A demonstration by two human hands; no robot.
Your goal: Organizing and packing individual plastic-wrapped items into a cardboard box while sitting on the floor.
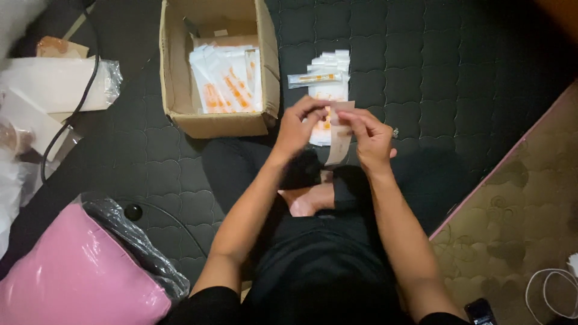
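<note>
1. Dark quilted mattress (457, 72) fills the view, dimly lit; the person sits on it with legs folded.
2. Both hands meet above the lap. The left hand (299, 127) and right hand (370, 139) each pinch a thin beige paper strip (338, 143) against a small white packet with orange print (324, 125).
3. Strip and packet look light, flimsy and easily creased; edges suit a fingertip pinch.
4. An open brown cardboard box (174, 72), near the mattress's far edge, holds many similar white packets standing in rows.
5. More packets lie stacked (330, 75) beside the box.
</note>
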